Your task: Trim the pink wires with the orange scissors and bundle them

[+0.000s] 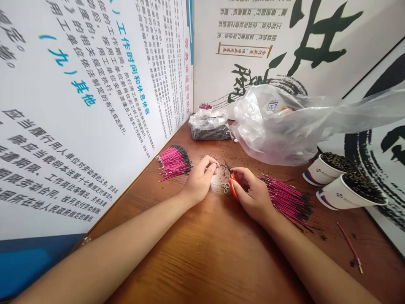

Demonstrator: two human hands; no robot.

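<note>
My right hand (253, 192) is wrapped round a pair of small scissors (234, 184) with orange handles, the dark blades pointing up and away. Facing the blade tips, my left hand (201, 178) has its thumb and forefinger pinched together; whatever they hold is too small to make out. A small looped piece of pale cord or wire (225, 187) lies on the table between the hands. Left of my left hand rests a bundle of magenta sticks (174, 162) with black ends. Another bundle of magenta sticks (286, 198) with black ends lies beside my right hand, partly hidden by it.
Dark crumbs are scattered over the wooden table (190, 261). Two paper cups (332, 196) of dark bits tilt at the right, near a loose stick (350, 247). Behind are a clear plastic bag (272, 131), a wrapped dark pack (209, 128) and printed wall panels (142, 63).
</note>
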